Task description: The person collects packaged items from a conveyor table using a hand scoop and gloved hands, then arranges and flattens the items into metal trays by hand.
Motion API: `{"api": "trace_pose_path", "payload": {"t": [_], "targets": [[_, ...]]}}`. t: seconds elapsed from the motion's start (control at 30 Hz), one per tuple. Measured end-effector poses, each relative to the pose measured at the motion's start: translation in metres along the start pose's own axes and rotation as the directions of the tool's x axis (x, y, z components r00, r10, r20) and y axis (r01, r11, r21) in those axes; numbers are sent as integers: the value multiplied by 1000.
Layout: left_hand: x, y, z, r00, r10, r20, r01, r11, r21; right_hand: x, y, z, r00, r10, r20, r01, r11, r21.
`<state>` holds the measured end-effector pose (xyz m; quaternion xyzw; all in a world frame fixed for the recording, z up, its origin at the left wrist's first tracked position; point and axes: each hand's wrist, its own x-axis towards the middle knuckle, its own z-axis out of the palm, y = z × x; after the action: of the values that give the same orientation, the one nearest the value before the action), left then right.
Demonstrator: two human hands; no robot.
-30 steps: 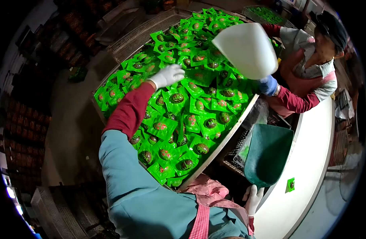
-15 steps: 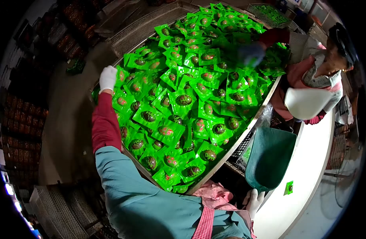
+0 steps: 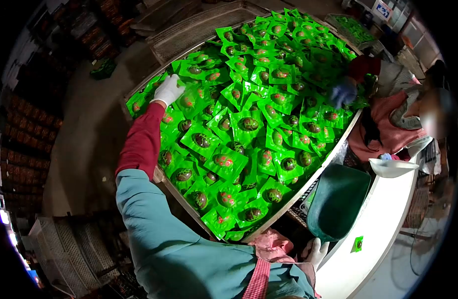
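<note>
My left hand (image 3: 169, 90), in a white glove, is over the left side of a heap of shiny green packets (image 3: 223, 160). Its fingers are curled and closed at a green packet (image 3: 188, 98) that lies against them, slightly blurred; the fingertips are partly hidden. Each packet shows a dark or reddish oval, egg-like picture or window. In my right hand (image 3: 317, 252), also gloved white, is the handle of a dark green scoop (image 3: 337, 202). The scoop's open pan faces up, with no packets seen in it, beside the tray's right edge.
A metal-edged tray (image 3: 308, 183) bears the heap. Across it, a co-worker's blue-gloved hand (image 3: 344, 93) touches packets; the co-worker also has a white scoop (image 3: 392, 168). One packet (image 3: 357, 244) lies on the white table (image 3: 346, 269). Mesh trays (image 3: 209, 27) stand behind.
My left hand has moved from the tray's left edge inward over the packets. The co-worker's white scoop has lowered towards the white table. My right hand stays on the green scoop.
</note>
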<state>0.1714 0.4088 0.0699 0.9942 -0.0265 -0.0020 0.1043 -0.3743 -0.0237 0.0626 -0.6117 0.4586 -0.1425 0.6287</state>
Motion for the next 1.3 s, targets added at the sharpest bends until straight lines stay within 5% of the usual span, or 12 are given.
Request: {"api": "trace_pose_path", "payload": {"t": [0.1, 0.2, 0.27, 0.53, 0.73, 0.93, 1.07, 1.1, 1.13, 1.2, 1.23, 1.3], "targets": [[5, -3, -2, 958, 26, -285, -44, 997, -57, 0, -7, 3, 1000, -6, -3, 6, 1000, -7], [10, -14, 12, 971, 57, -234, 42, 916, 398, -1, -13, 2, 995, -56, 84, 58, 998, -27], [20, -10, 3, 967, -54, -250, 150, 911, 384, -1, -15, 5, 998, -40, 56, 39, 999, 2], [94, -19, 30, 910, -229, -346, 159, 963, -219, -5, -12, 12, 999, -33, 28, 34, 999, -28], [102, -30, 11, 877, -125, -463, -218, 757, -616, -7, -22, 19, 1000, 13, -14, -14, 999, -41], [97, -54, 35, 903, -161, -399, 154, 987, -49, -2, -15, 14, 999, -32, 11, 32, 999, -22], [54, 21, 4, 788, 297, -540, -329, 943, 39, 4, -5, 7, 1000, 10, 27, -11, 999, 35], [101, -38, 52, 567, 796, -210, -501, 536, 679, 3, -11, 10, 998, 48, 44, -48, 999, -2], [63, 8, 42, 895, 370, -248, -365, 928, 70, 1, -19, 10, 996, 85, 38, -84, 996, -35], [50, 14, 32, 922, 312, -230, -334, 940, -63, 18, -1, -3, 990, -84, 112, 105, 974, -201], [105, -64, 79, 857, 457, -236, -408, 884, 229, 28, 4, -11, 974, -168, 150, 204, 941, -269], [21, 12, -1, 891, 432, -140, -435, 900, 11, 39, -13, -19, 948, -244, 207, 308, 867, -392]]}}
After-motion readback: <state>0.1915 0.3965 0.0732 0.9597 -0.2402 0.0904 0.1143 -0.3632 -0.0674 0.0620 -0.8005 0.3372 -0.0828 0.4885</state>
